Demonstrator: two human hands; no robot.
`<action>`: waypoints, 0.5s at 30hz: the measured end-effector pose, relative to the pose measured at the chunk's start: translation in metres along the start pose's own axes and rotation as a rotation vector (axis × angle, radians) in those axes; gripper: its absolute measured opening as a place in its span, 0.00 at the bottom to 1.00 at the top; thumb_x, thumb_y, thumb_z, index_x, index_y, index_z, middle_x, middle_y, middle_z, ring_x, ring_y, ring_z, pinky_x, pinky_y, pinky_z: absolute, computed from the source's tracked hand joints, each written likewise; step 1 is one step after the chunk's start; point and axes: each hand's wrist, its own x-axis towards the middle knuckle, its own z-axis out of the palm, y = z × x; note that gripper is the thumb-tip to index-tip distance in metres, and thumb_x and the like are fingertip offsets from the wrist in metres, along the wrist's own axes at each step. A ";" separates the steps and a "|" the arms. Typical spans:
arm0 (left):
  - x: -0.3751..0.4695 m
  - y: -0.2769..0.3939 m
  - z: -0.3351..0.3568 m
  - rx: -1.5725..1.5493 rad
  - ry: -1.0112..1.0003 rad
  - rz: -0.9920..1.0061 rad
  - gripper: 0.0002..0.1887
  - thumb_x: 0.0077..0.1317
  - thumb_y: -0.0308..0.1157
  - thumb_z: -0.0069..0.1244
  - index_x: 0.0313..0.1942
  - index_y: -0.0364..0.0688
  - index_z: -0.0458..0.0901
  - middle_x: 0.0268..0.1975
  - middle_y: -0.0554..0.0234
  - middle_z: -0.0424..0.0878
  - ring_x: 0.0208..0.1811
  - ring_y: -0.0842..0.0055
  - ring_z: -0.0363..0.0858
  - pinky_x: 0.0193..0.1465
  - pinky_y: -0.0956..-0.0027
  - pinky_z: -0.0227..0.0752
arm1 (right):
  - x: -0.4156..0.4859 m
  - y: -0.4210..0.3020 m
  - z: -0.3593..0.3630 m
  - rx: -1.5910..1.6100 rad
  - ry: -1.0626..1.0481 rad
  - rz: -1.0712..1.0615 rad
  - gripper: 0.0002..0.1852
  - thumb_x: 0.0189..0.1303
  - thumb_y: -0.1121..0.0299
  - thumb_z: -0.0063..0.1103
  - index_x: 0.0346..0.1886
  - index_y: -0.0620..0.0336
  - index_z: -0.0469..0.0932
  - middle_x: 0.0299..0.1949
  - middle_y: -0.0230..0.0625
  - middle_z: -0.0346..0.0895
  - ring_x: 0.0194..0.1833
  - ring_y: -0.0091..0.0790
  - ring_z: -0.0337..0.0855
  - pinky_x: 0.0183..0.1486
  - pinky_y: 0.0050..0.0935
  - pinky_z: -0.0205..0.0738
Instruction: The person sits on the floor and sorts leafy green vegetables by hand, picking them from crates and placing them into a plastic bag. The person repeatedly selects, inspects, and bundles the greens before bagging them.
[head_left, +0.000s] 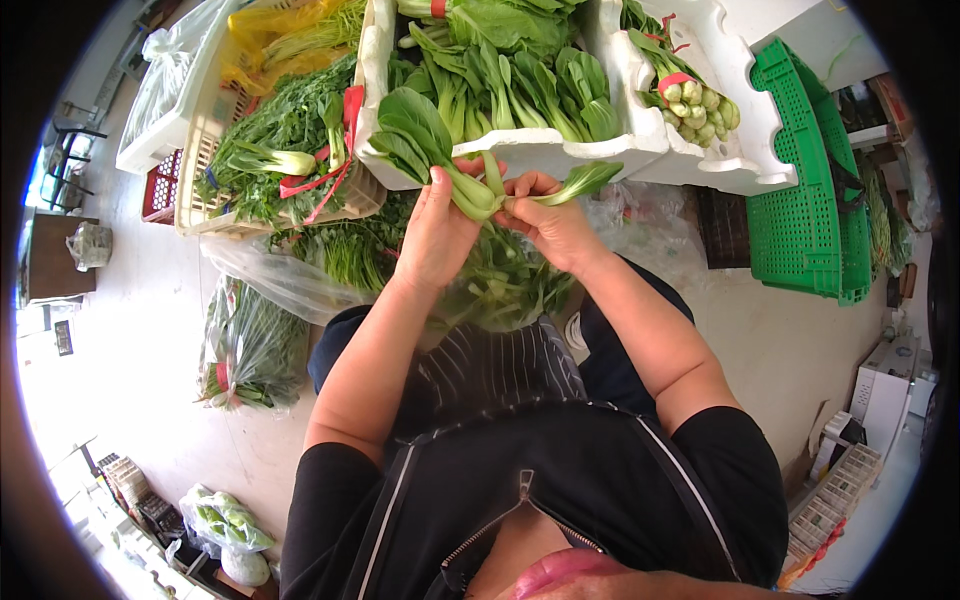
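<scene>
My left hand (442, 225) grips a head of bok choy (471, 186), its green leaves pointing up and to the left. Against the base of that head, my right hand (551, 225) pinches the stalk of a single bok choy leaf (589, 182), which sticks out to the right. Whether this leaf is still joined to the head cannot be made out. Just beyond both hands stands a white foam box (540, 154) holding several bok choy heads (525, 90). Loose leaves (510, 281) lie below the hands, partly hidden by them.
At left, a cream plastic crate (196, 180) holds leafy greens, two small bok choy and red tape (352, 112). A second foam box (750, 161) with a taped bunch (697, 109) and a green basket (806, 195) stand right. Bagged greens (251, 345) rest on the floor.
</scene>
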 end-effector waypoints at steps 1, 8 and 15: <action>0.000 0.000 0.001 0.015 0.008 -0.018 0.22 0.76 0.51 0.36 0.53 0.40 0.71 0.64 0.49 0.70 0.69 0.58 0.66 0.74 0.51 0.55 | -0.001 -0.002 -0.001 -0.023 -0.014 -0.002 0.08 0.58 0.79 0.63 0.32 0.58 0.72 0.40 0.32 0.77 0.40 0.28 0.82 0.48 0.31 0.83; 0.001 0.006 0.004 -0.171 0.052 -0.085 0.24 0.76 0.52 0.33 0.52 0.39 0.71 0.62 0.48 0.72 0.66 0.58 0.70 0.71 0.52 0.61 | -0.007 -0.021 -0.013 0.019 -0.101 0.080 0.08 0.59 0.79 0.62 0.32 0.55 0.72 0.41 0.34 0.78 0.42 0.29 0.82 0.49 0.29 0.81; 0.002 0.018 0.004 -0.099 0.100 -0.053 0.24 0.76 0.52 0.33 0.54 0.41 0.71 0.62 0.47 0.73 0.63 0.59 0.72 0.67 0.53 0.66 | -0.012 -0.016 -0.042 -1.337 -0.266 0.117 0.20 0.50 0.66 0.70 0.46 0.59 0.77 0.43 0.39 0.81 0.41 0.38 0.83 0.49 0.34 0.77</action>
